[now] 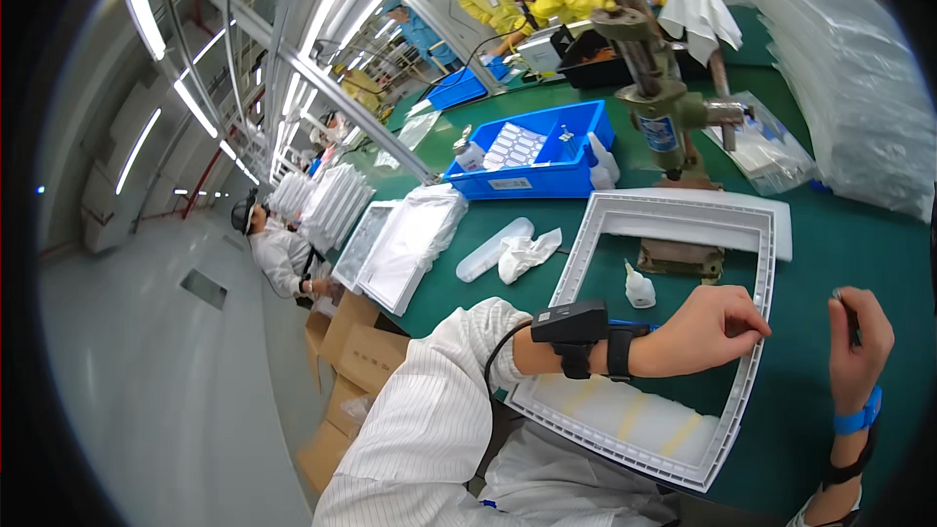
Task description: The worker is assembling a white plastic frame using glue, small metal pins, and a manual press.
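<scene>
Our smooth green worktop [815,381] carries the white rectangular plastic frame [764,259] in front of a green metal press [664,127]. Our left hand [720,324] curls in at its right rail; our right hand [861,342] bends, raised, beyond it. We cannot tell whether either grips anything. People in yellow coats [488,2] work beyond; tube lights [144,10] hang above our glossy grey floor [185,361].

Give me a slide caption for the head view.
Left hand curled over the right side of a white frame, right hand farther right, above a green workbench.
</scene>
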### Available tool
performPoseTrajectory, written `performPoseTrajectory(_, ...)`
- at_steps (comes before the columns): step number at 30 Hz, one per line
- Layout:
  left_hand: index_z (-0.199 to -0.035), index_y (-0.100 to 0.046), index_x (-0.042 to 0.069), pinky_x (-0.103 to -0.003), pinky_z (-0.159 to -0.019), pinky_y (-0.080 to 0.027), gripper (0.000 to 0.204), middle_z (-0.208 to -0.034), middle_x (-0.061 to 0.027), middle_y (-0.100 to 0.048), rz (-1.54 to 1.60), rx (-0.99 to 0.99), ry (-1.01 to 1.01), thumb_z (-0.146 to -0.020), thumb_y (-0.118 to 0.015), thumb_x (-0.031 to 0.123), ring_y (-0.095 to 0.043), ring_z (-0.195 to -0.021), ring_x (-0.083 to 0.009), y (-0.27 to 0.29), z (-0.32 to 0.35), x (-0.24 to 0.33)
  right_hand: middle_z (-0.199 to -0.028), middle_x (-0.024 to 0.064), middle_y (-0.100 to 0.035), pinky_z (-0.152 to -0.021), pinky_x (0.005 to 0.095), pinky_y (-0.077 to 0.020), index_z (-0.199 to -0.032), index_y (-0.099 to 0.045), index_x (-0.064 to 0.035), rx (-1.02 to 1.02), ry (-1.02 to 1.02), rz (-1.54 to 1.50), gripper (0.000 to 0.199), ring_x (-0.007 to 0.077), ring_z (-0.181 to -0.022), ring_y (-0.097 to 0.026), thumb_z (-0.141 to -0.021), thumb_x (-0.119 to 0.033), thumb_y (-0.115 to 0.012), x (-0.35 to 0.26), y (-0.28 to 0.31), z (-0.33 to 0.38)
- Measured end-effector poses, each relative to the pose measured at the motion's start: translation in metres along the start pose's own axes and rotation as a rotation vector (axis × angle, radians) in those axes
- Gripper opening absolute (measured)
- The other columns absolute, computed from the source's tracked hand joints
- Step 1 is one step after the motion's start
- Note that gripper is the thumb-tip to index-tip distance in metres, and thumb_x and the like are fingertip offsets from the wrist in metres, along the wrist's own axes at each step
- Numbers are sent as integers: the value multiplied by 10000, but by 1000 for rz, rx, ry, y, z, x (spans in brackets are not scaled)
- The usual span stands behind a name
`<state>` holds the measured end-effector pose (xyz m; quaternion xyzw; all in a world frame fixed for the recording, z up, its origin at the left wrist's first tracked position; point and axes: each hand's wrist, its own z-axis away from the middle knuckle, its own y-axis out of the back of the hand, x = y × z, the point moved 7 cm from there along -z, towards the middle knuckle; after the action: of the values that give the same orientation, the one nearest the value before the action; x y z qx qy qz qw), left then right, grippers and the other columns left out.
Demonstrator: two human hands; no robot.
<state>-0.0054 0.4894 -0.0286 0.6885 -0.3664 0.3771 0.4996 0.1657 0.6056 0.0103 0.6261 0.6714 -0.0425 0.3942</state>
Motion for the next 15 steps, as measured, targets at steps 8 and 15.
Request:
performPoseTrajectory(8, -930, -733, 10, -257, -631, -513, 114, -821, -73, -685, 4, 26, -42, -824, -711, 47, -653, -708, -139, 17, -8, 17, -728, 75, -544, -518, 282, -344, -900, -606, 17, -14, 23, 22, 32, 141, -572, -465, -903, 37, -631, 3, -9, -4)
performPoseTrajectory(15, -928, -700, -14, -302, -664, -544, 120, -846, -113, -702, -13, -83, -6, -818, -696, 33, -692, -747, -203, 11, -9, 21, -731, 77, -547, -521, 286, -345, -902, -610, 17, -24, 13, 8, 28, 142, -574, -470, -904, 34, -632, 2, -9, -4)
